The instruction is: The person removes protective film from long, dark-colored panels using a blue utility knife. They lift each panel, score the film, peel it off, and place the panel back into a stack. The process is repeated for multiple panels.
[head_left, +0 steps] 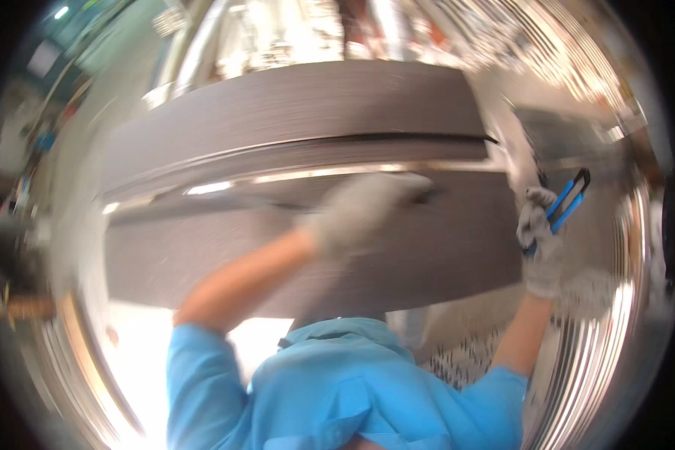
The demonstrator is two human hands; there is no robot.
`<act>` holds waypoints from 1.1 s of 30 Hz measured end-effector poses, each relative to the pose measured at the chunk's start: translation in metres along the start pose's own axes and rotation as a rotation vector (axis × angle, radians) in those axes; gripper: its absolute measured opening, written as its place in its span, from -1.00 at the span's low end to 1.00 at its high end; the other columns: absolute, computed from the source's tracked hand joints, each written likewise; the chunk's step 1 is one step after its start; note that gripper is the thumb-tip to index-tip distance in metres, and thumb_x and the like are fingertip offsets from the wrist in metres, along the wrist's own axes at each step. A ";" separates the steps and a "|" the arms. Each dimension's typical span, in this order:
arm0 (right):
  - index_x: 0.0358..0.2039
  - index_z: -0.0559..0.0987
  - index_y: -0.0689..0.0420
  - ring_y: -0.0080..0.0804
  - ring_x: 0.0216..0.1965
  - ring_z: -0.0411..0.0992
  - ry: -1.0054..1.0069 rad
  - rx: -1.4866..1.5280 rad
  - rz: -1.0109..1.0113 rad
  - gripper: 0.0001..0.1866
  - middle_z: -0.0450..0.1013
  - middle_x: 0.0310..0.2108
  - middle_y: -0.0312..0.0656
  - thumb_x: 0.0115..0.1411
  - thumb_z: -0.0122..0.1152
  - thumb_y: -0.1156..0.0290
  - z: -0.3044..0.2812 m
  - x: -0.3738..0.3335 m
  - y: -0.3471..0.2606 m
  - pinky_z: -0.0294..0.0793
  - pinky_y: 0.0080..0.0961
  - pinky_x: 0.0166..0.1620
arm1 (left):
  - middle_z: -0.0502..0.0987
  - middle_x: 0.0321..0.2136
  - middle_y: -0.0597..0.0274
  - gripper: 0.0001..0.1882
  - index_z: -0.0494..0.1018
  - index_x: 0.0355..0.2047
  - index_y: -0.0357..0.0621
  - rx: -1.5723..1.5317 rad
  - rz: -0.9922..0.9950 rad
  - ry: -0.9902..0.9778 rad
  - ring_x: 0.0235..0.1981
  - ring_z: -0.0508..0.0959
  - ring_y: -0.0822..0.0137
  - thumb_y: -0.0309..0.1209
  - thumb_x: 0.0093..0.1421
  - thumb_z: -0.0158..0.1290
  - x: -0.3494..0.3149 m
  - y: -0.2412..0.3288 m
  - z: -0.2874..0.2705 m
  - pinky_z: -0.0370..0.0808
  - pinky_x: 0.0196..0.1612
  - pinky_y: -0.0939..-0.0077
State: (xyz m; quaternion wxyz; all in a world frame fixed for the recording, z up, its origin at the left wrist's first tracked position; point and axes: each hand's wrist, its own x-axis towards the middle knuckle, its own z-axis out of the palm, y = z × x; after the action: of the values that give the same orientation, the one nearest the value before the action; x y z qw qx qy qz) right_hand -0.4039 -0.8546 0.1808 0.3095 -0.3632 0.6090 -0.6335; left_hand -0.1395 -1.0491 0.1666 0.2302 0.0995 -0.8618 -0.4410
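Observation:
My left hand (pixel 364 214), in a pale grey work glove, is smeared by motion over the middle of a dark brown-grey panel (pixel 442 247). Its fingers point right, close to the panel's far edge, and a small dark patch shows at their tips. Whether they grip anything I cannot make out. Off the panel's right end, my gloved right hand (pixel 538 240) is closed around a blue and black tool with a long looped frame (pixel 570 199). The loop sticks up and to the right; the exact kind of tool is unclear.
Beyond the near panel lies a second dark panel (pixel 300 109), with a bright, narrow strip (pixel 307 174) between them. Long pale metal lengths (pixel 547 45) are stacked at the far right, and more stripes of stacked material (pixel 596 360) stand at the near right. A wooden-coloured edge (pixel 90 352) runs along the near left.

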 end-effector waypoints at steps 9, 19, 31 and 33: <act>-0.21 0.53 0.12 -0.74 -0.59 0.28 -0.089 -0.122 -0.061 -0.64 0.39 -0.50 -0.44 0.20 0.40 0.13 0.134 -0.034 0.002 0.19 -0.78 -0.56 | 0.60 -0.41 -0.09 -0.70 0.49 -0.24 -0.16 -0.034 -0.273 -0.119 -0.28 0.60 -0.15 -0.17 0.22 0.09 -0.023 0.043 0.011 0.49 -0.17 0.02; 0.09 0.40 0.04 -0.69 -0.53 0.34 -0.048 -0.080 0.019 -0.66 0.44 -0.37 -0.35 0.36 0.18 0.28 0.102 -0.056 -0.010 0.37 -0.71 -0.44 | 0.62 -0.22 0.03 -0.78 0.57 -0.20 -0.16 0.095 0.180 0.487 -0.16 0.64 0.07 -0.51 0.11 0.25 -0.096 -0.010 0.005 0.58 -0.09 0.29; 0.30 0.26 0.13 -0.60 -0.43 0.44 0.016 0.223 0.118 -0.51 0.46 -0.32 -0.26 0.43 0.02 0.26 -0.028 -0.041 0.021 0.58 -0.60 -0.35 | 0.43 -0.51 0.48 -0.93 0.55 -0.27 -0.21 -0.081 -0.032 0.389 -0.57 0.23 0.68 -0.48 0.32 0.13 -0.003 0.039 0.068 0.20 -0.51 0.74; 0.34 0.23 0.12 -0.59 -0.40 0.45 0.034 0.320 0.119 -0.47 0.46 -0.26 -0.24 0.42 0.04 0.31 -0.058 -0.039 0.025 0.59 -0.59 -0.32 | 0.42 -0.54 0.49 -0.93 0.54 -0.25 -0.17 -0.206 -0.210 0.359 -0.62 0.24 0.70 -0.44 0.32 0.13 0.026 0.048 0.085 0.18 -0.56 0.75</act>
State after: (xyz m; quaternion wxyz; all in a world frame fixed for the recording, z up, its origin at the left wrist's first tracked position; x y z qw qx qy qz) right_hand -0.4323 -0.7921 0.1529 0.3899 -0.2617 0.5258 -0.7092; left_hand -0.2016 -0.9701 0.1701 0.3414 0.2416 -0.7425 -0.5233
